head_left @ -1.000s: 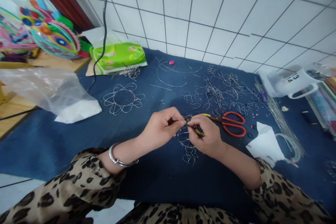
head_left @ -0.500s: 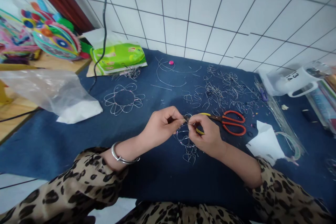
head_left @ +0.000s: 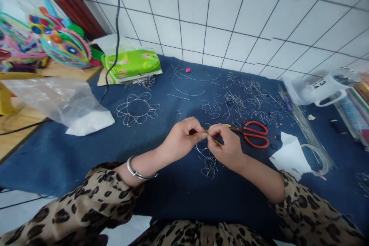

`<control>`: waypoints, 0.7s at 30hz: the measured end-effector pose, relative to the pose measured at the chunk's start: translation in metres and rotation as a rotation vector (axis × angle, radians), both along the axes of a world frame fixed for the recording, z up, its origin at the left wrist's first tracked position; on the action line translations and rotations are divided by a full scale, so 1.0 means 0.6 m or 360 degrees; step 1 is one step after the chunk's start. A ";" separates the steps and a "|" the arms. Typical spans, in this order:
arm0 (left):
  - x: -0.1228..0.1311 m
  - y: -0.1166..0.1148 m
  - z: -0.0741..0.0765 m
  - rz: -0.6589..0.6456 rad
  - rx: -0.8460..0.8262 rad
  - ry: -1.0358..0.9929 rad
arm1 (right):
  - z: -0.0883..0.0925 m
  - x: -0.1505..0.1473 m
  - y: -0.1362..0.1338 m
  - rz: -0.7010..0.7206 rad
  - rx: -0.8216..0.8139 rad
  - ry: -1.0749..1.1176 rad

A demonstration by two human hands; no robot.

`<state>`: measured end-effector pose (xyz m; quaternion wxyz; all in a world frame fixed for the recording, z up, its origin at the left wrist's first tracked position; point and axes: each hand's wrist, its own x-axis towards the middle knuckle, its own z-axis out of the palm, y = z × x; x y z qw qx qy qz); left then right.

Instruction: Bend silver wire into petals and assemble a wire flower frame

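My left hand (head_left: pixel 184 138) and my right hand (head_left: pixel 226 146) meet over the blue cloth, thumbs and fingertips pinched together on thin wire. Below and between them hangs a wire piece (head_left: pixel 208 161) with small beads and loose curls, partly hidden by my fingers. Just behind my right hand lie red-handled scissors (head_left: pixel 256 134), their blades partly covered. Part of a yellow-handled tool (head_left: pixel 219 142) shows by my right fingers. A flower-shaped wire ring (head_left: pixel 138 108) lies flat to the left.
Wire scraps (head_left: pixel 236 98) are scattered behind the hands. A green packet (head_left: pixel 135 63) and a plastic bag (head_left: pixel 63 100) stand at the left. White paper (head_left: pixel 291 153), a wire bundle (head_left: pixel 305 123) and a white mug (head_left: pixel 328 88) are at the right.
My left hand has shifted slightly right, and the fingertips of both hands are now closer together. The wire piece under them has turned a little. The camera view has shifted slightly.
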<state>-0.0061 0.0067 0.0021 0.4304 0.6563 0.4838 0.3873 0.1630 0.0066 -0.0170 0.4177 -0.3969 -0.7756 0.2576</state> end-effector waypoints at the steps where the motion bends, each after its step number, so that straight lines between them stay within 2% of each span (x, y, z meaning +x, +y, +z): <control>1: 0.001 0.000 0.000 -0.0008 -0.0095 -0.0058 | 0.001 0.000 0.000 -0.0003 -0.0008 0.0002; 5: 0.000 0.002 -0.003 -0.0025 -0.0461 -0.0382 | 0.008 0.001 -0.001 -0.0030 -0.0050 0.0005; 10: -0.008 0.008 -0.007 -0.0047 -0.0546 -0.0599 | 0.014 0.003 0.001 -0.0045 -0.0061 0.0013; 15: -0.020 0.014 -0.002 -0.0093 -0.0578 -0.0555 | 0.011 0.004 0.003 -0.0044 -0.0073 0.0048; 21: -0.030 0.018 -0.002 -0.0146 -0.0538 -0.0322 | 0.012 0.004 0.004 -0.0061 -0.0222 0.0120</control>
